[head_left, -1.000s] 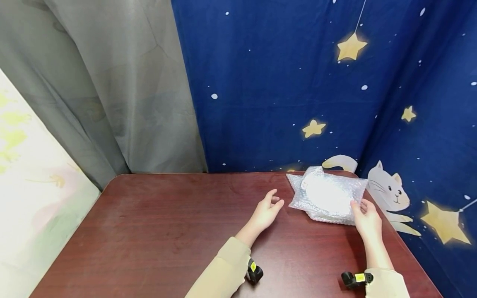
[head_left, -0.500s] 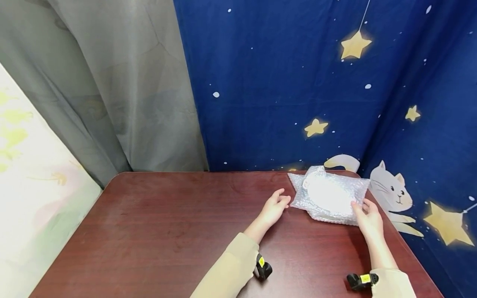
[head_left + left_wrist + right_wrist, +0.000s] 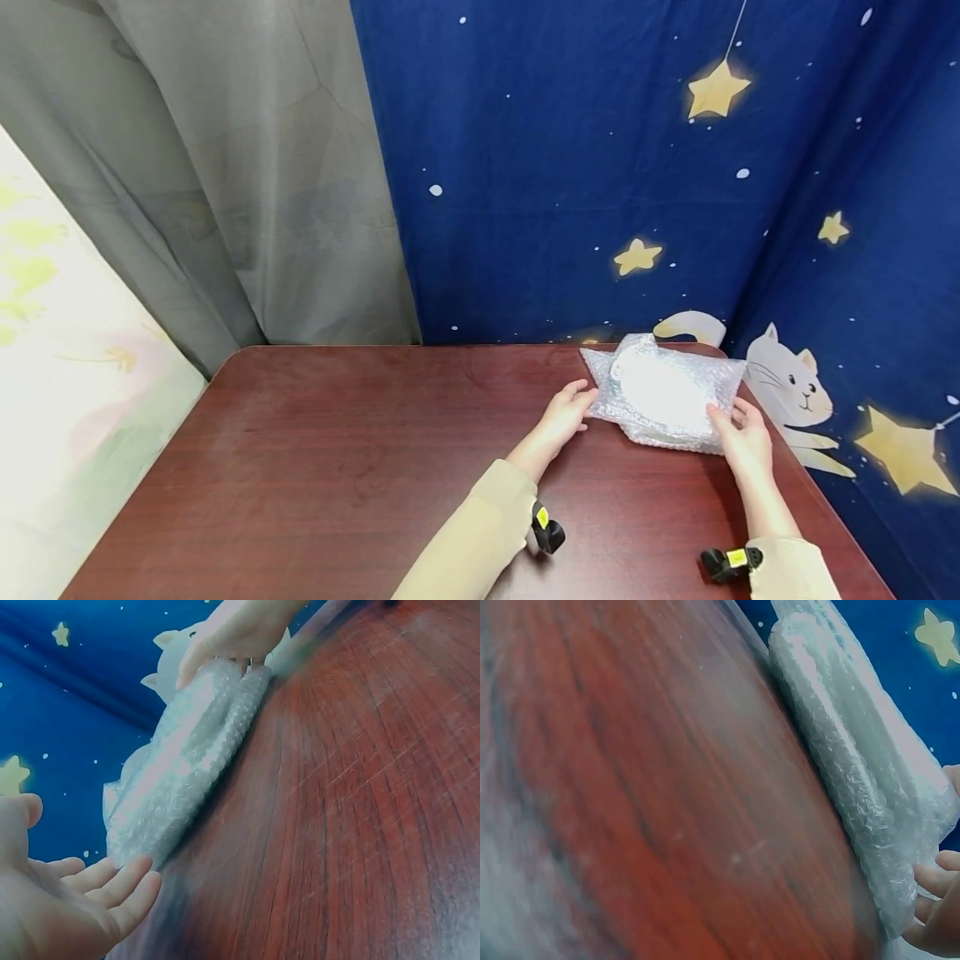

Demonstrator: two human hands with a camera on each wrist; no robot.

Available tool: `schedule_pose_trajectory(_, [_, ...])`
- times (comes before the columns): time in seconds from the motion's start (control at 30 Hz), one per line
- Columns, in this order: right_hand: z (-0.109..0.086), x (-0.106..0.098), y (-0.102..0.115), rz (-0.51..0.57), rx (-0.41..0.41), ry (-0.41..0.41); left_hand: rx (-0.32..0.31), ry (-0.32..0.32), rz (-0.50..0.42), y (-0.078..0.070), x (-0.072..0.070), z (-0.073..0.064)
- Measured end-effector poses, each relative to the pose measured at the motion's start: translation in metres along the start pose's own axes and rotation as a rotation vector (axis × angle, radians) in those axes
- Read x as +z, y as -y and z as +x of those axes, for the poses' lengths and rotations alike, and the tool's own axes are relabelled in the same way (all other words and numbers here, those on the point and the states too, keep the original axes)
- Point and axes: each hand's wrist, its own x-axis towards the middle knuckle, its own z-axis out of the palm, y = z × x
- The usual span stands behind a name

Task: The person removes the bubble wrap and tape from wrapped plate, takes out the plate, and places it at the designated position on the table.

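A bubble-wrapped package [image 3: 651, 421], whitish and shiny with a glare over its middle, lies at the right back corner of the brown table. My right hand [image 3: 747, 448] grips its right end, thumb on top and fingers under the edge. At the package's left corner is my left hand [image 3: 561, 417], its fingers extended. In the left wrist view, the fingertips [image 3: 136, 871] of that hand overlap the near end of the bubble wrap [image 3: 176, 780], palm turned up. What the wrap encloses is hidden.
The brown wooden table [image 3: 337, 450] extends to the left and front. Behind it hang a grey curtain [image 3: 300, 208] and a blue curtain [image 3: 525, 167] printed with stars and a white cat. Black wrist cameras sit on both sleeves.
My left hand has moved right, from beside the package to its left corner. The right hand stays at the right end, and the package lies where it was.
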Motion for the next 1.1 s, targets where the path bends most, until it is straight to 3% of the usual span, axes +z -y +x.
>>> schedule_pose_trajectory(0.33, [-0.001,0.001,0.002,0.062,0.04,-0.009,-0.043,-0.002,-0.059,0.001,0.01,0.005])
schedule_pose_trajectory(0.53, [-0.002,0.001,0.005,0.044,0.029,-0.024,-0.064,-0.011,-0.095,-0.002,0.016,0.006])
schedule_pose_trajectory(0.8, [-0.003,0.002,0.008,0.032,0.031,-0.039,-0.075,-0.027,-0.093,-0.001,0.024,0.009])
schedule_pose_trajectory(1.1, [-0.006,0.003,0.011,0.057,0.054,-0.043,-0.093,-0.086,-0.075,-0.001,0.029,0.011])
